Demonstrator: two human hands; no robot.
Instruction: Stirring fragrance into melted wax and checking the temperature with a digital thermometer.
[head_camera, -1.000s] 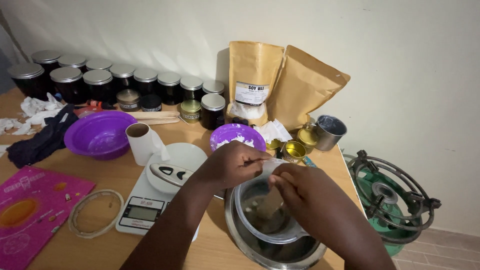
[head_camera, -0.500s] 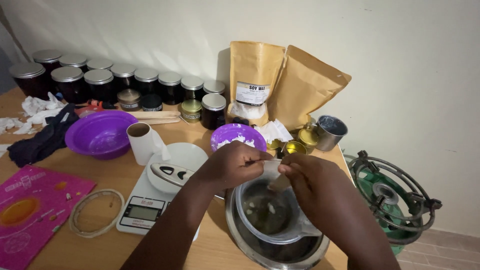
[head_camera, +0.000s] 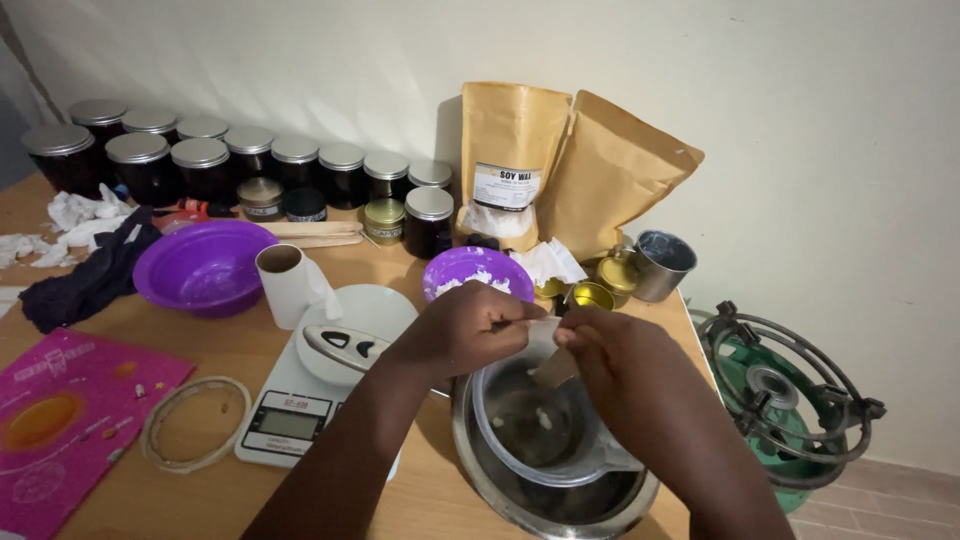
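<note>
Low and right of centre in the frame, both hands meet over a clear plastic jug (head_camera: 545, 425) that sits inside a steel bowl (head_camera: 500, 480) near the front edge of the wooden tabletop (head_camera: 240, 345). The left hand (head_camera: 470, 330) is curled shut, gripping the jug's rim on its far side. The right hand (head_camera: 625, 375) has its fingers pinched together on a small flat wooden stick (head_camera: 553, 368) whose tip dips into the jug; a few white bits lie on the jug's bottom. Just left of the bowl stands a white digital scale (head_camera: 300, 405) with a grey handheld device (head_camera: 345, 345) lying on its platform. Behind the hands is a small purple bowl (head_camera: 475, 270) holding white flakes, and further left a larger purple bowl (head_camera: 205, 265). Along the wall at the upper left runs a row of dark jars with silver lids (head_camera: 200, 160), with two brown paper pouches (head_camera: 560, 165) upright at upper centre.
</note>
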